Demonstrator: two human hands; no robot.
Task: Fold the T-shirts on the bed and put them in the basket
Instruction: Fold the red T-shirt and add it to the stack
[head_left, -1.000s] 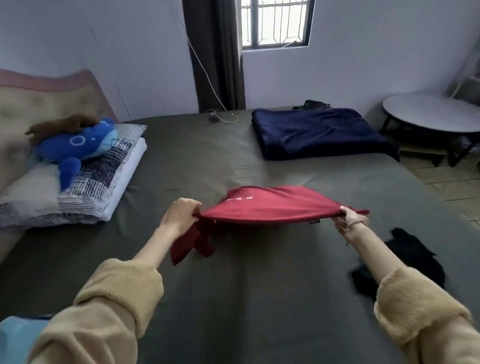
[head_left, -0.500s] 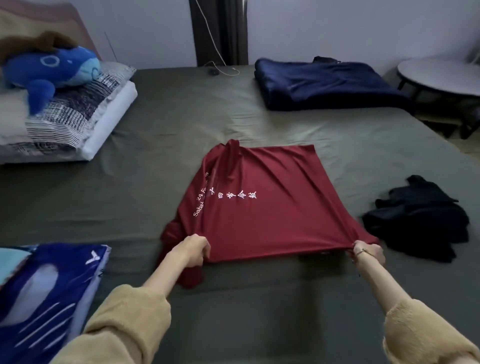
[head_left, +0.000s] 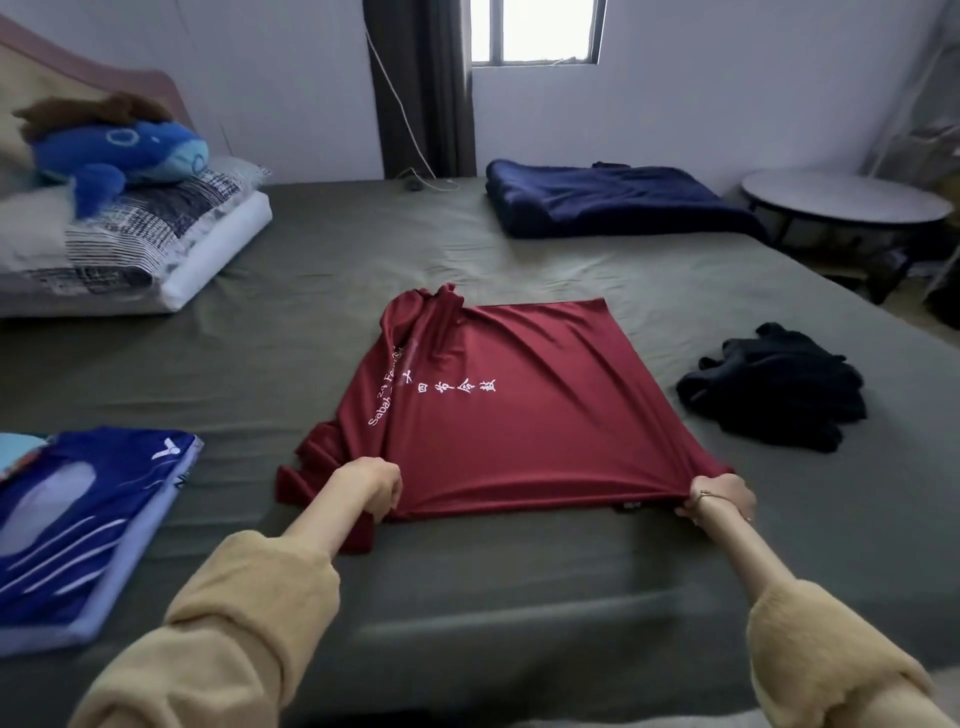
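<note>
Gripping red shirt (head_left: 498, 415) near corners: left hand (head_left: 371, 486) and right hand (head_left: 719, 499) both pinch its near edge; shirt lies flat mid-bed, stretching away toward far edge.

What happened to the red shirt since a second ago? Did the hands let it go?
The red shirt was held up in the air a second ago; now it lies spread flat on the bed. No letting go: the left hand and right hand grip its near edge as before. The black clothes, blue blanket and pillows stayed put.
</note>
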